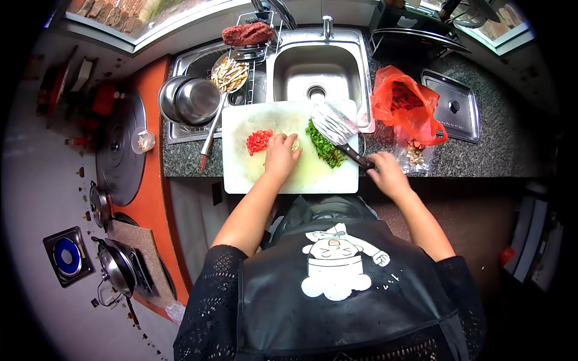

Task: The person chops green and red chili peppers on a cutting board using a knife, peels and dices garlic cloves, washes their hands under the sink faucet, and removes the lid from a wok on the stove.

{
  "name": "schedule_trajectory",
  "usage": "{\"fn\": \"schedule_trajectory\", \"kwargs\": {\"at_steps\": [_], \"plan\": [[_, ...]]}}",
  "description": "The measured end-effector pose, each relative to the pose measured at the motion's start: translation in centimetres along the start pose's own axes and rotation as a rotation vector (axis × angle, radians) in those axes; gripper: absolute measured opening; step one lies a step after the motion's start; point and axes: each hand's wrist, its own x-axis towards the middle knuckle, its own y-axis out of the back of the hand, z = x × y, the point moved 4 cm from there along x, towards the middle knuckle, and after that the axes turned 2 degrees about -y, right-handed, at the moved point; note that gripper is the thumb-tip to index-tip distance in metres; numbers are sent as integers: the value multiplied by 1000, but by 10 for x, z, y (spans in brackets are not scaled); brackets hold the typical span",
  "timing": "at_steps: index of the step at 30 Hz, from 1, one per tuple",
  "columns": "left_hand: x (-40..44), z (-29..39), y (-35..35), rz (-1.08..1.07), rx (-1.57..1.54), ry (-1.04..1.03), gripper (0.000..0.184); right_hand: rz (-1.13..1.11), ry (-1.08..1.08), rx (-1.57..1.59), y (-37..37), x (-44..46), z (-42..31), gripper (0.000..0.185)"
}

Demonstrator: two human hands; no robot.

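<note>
A white cutting board point(241, 174) lies across the counter's front edge. My left hand point(282, 157) is on it, fingers bent and closed around pale chopped pieces point(295, 145) that look like garlic. Chopped red pepper point(259, 141) sits in a pile just left of those fingers. With my right hand point(388, 174) I grip the dark handle of a cleaver point(335, 126) at the board's right side. Its broad blade, with bits stuck on it, tilts over a heap of chopped greens point(324, 148) and hides part of them.
Behind the board is a steel sink point(301, 66). Metal bowls point(195, 101), a strainer with cut strips point(230, 75) and a piece of red meat point(247, 34) stand left. To the right are a red plastic bag point(404, 102), a clear bag of garlic point(415, 155) and a metal lid point(454, 107).
</note>
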Motion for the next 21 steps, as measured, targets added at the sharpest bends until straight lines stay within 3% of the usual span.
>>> {"fn": "schedule_trajectory", "kwargs": {"at_steps": [1, 3, 9, 12, 15, 16, 18, 21], "plan": [[2, 0, -4, -22, 0, -4, 38, -30, 32, 8, -5, 10, -16, 48], [3, -4, -11, -70, 0, -6, 35, -34, 54, -23, -27, 28, -20, 47], [-16, -17, -13, -212, -42, -72, 33, -145, -143, -60, -63, 65, -8, 43], [-39, -10, 18, -141, -135, -48, 46, -205, -331, -65, -42, 74, -22, 42], [-62, -16, 37, -146, -59, -4, 62, -172, -366, -83, -17, 76, -45, 40], [-67, -21, 34, -164, -82, 16, 66, -31, -314, -55, -21, 73, -43, 32], [-74, -37, 22, -195, -129, 60, 73, -30, -333, 108, -21, 67, -57, 29], [-68, -47, 9, -93, -262, 125, 71, -96, -329, 274, -16, 56, -99, 31]]}}
